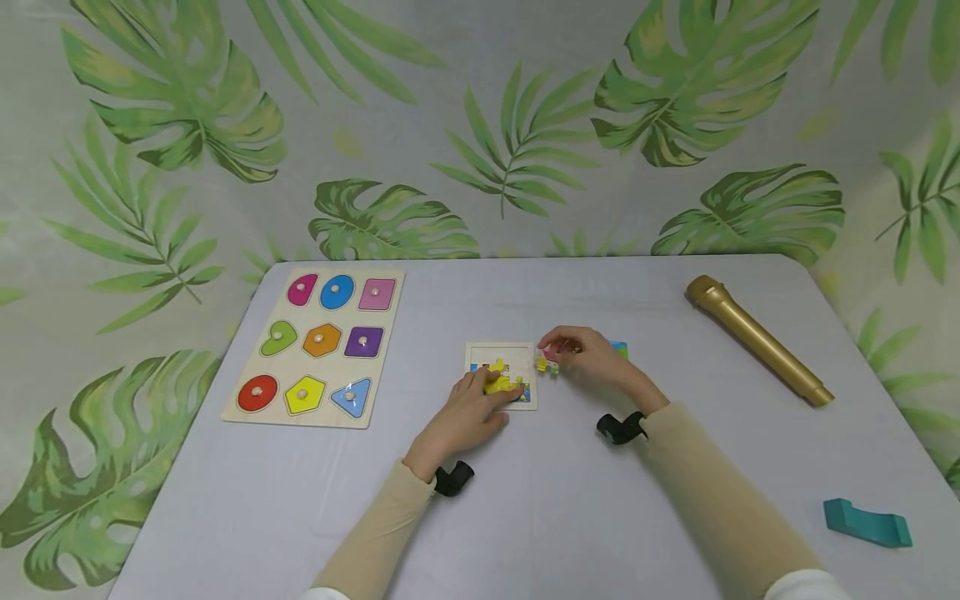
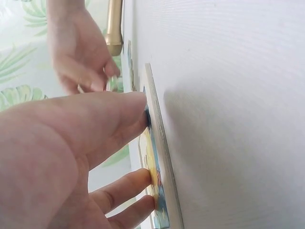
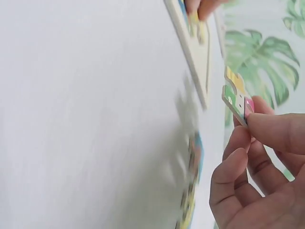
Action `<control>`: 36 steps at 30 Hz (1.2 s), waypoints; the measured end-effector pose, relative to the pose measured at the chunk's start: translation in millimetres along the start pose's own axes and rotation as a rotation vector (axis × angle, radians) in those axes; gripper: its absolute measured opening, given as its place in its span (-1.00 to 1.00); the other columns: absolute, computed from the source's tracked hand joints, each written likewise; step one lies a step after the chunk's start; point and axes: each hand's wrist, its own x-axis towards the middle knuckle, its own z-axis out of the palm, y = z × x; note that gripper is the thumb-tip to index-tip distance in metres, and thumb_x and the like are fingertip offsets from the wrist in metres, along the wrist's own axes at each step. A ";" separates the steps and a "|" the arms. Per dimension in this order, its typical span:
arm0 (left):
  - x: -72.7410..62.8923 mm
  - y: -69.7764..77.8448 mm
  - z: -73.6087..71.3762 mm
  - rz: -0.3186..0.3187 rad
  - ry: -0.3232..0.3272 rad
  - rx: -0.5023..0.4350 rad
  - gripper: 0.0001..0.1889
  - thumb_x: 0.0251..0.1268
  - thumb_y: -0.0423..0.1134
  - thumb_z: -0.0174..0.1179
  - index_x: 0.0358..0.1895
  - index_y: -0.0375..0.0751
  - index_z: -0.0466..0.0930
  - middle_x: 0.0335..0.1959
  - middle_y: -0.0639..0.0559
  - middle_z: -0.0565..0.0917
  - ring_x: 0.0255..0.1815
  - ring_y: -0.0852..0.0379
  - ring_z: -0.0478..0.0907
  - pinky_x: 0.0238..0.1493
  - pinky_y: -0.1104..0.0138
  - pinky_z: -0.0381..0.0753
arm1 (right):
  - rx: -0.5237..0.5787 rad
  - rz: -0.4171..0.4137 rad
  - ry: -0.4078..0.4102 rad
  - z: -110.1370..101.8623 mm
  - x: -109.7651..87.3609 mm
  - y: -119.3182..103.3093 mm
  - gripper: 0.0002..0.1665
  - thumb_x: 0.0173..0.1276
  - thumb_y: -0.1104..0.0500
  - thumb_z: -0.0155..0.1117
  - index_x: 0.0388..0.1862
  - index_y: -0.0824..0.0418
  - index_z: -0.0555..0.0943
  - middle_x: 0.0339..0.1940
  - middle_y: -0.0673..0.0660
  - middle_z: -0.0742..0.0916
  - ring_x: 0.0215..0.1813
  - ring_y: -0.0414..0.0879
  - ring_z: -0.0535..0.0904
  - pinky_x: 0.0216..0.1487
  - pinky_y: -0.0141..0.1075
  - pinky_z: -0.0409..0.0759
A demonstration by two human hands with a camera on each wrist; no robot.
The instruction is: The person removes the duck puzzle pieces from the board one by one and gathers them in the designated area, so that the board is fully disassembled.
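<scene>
**On the white counter (image 1: pixel 536 521), a small picture puzzle in a square, pale wooden frame (image 1: pixel 495 344)**

At the near right, a teal, curved-top block (image 1: pixel 866 525) is left alone, well apart from the work. Farther in, two forearms are covered by beige sleeves (image 1: pixel 723 496), and a black wrist camera (image 1: pixel 454 480) is worn at each wrist.

Across the lower part of the frame, the left hand (image 1: pixel 465 412) is laid with its fingers extended and resting on the yellow puzzle pieces (image 1: pixel 497 367); nothing appears to be gripped by it. The pieces are probably being pressed so that they are kept from shifting. Just right of the frame, a yellow, green, white and pink puzzle piece (image 3: pixel 235 95) is pinched between thumb and fingers of the right hand (image 1: pixel 596 357). It is held by one edge and tilted above the counter, perhaps so that its printed side can be seen. The framed puzzle thus lies under the left hand and just beside the right. By the right hand, loose multicoloured pieces (image 3: pixel 194 164) are partly hidden; their number cannot be told.

To the left, a pale wooden shape board (image 1: pixel 337 367) with nine knobbed, coloured shapes is set apart, seemingly unused. Toward the far right, a gold microphone (image 1: pixel 761 339) is laid diagonally. Behind everything, a pale backdrop printed with green leaves (image 1: pixel 517 142) is hung.
</scene>
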 end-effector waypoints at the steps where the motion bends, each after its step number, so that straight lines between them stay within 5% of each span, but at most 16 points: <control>1: 0.2 -0.4 0.4 0.001 0.001 -0.001 -0.57 0.39 -0.19 0.12 0.31 0.00 0.47 0.34 -0.27 0.24 0.36 -0.21 0.11 0.33 -0.06 0.11 | -0.002 0.008 0.001 -5.4 -3.4 2.6 -0.69 0.24 0.46 0.10 -0.07 0.32 0.63 -0.26 0.16 0.64 -0.23 0.00 0.47 -0.22 -0.27 0.46; 16: -0.6 0.1 0.6 0.006 0.007 -0.012 -0.58 0.39 -0.21 0.12 0.29 -0.03 0.48 0.33 -0.30 0.25 0.36 -0.24 0.11 0.33 -0.07 0.10 | 0.011 0.159 0.024 -58.2 -58.6 36.8 -0.78 0.32 0.42 0.12 -0.09 0.38 0.62 -0.22 0.21 0.64 -0.22 -0.03 0.46 -0.29 -0.34 0.47; 36: -5.0 -6.4 4.9 0.051 0.009 0.027 -0.52 0.39 -0.20 0.12 0.37 -0.01 0.39 0.38 -0.25 0.20 0.40 -0.18 0.10 0.40 0.06 0.04 | -0.208 0.179 0.095 -53.4 -58.7 40.7 -0.83 0.32 0.42 0.15 -0.21 0.27 0.65 -0.29 0.14 0.64 -0.23 0.01 0.48 -0.33 -0.27 0.49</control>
